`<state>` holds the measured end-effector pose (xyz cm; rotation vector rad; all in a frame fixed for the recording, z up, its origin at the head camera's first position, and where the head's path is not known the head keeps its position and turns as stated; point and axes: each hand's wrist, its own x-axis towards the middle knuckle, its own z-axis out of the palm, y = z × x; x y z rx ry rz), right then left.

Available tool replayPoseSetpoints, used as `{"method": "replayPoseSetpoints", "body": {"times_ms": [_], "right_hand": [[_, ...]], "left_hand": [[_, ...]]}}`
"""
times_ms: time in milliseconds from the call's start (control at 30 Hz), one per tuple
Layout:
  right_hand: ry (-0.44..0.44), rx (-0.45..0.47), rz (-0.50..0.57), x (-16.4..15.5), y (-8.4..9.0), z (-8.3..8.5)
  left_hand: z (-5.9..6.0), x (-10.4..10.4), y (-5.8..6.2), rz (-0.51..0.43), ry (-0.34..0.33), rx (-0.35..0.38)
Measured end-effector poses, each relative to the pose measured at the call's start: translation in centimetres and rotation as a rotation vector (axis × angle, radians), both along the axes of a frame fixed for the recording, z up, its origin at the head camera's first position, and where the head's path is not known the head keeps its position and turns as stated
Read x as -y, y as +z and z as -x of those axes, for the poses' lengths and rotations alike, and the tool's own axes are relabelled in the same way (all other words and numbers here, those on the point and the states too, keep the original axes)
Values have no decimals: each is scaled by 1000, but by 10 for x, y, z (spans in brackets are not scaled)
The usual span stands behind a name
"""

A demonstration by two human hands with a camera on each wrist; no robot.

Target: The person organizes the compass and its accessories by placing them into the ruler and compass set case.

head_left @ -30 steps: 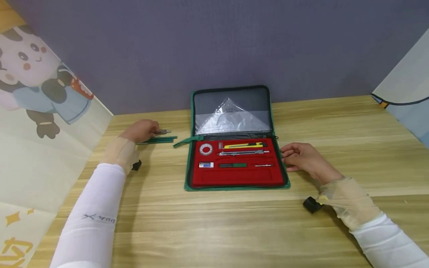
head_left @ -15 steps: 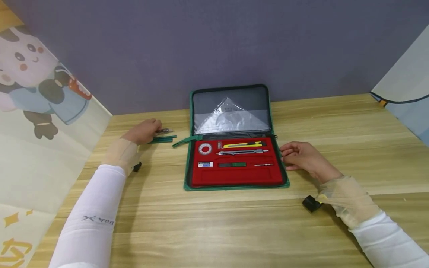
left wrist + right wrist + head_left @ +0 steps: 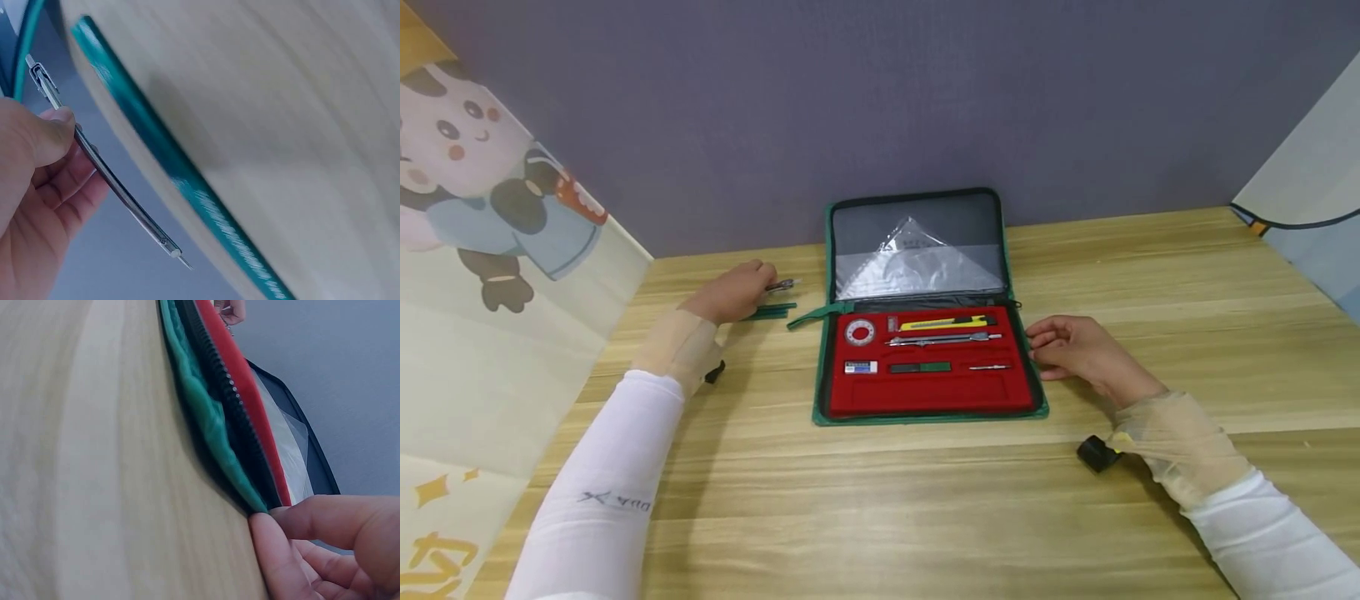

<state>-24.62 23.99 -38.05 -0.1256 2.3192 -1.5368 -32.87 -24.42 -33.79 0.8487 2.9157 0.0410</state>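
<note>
My left hand (image 3: 733, 293) pinches a metal drawing compass (image 3: 122, 187) between thumb and fingers. Just below that hand, two green pencils (image 3: 772, 312) lie on the table, one of them large in the left wrist view. An opened green zip case (image 3: 817, 408) stands in the middle, its lid leaning back. Its red tray (image 3: 917, 393) carries a yellow utility knife (image 3: 943, 323), a larger compass (image 3: 943, 339), an eraser (image 3: 860, 367), a round white disc (image 3: 860, 332), a dark green box (image 3: 920, 367) and a small metal piece (image 3: 990, 367). With thumb and finger, my right hand (image 3: 1071, 352) pinches the case's right edge.
Behind the case rises a grey-purple panel (image 3: 887, 100). A clear set square (image 3: 913, 258) sits in the lid pocket. The case's green strap (image 3: 816, 314) sticks out leftward. A printed cartoon wall (image 3: 482, 167) borders the wooden table (image 3: 880, 517) on the left.
My left hand has risen slightly and moved right with the compass, uncovering less of the pencils' left ends. The right hand stays at the case's edge.
</note>
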Motion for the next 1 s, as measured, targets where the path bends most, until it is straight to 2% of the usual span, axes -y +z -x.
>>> {"method": "replayPoseSetpoints", "body": {"times_ms": [100, 267, 500, 700, 833, 900, 1000], "right_hand": [[2, 1, 0, 0, -1, 0], [5, -6, -1, 0, 0, 0], [9, -19, 4, 1, 1, -2], [1, -11, 2, 0, 0, 0], [-1, -9, 3, 1, 0, 0], [2, -10, 4, 1, 0, 0], [5, -8, 6, 1, 0, 0]], "left_hand": [[-4, -11, 5, 16, -35, -24], [-15, -37, 13, 20, -113, -107], [-40, -84, 24, -1, -164, -106], [-57, -128, 21, 74, -226, -160], [-68, -153, 16, 122, -268, -128], [-71, -164, 12, 144, -309, -133], [-76, -179, 7, 156, -334, -112]]}}
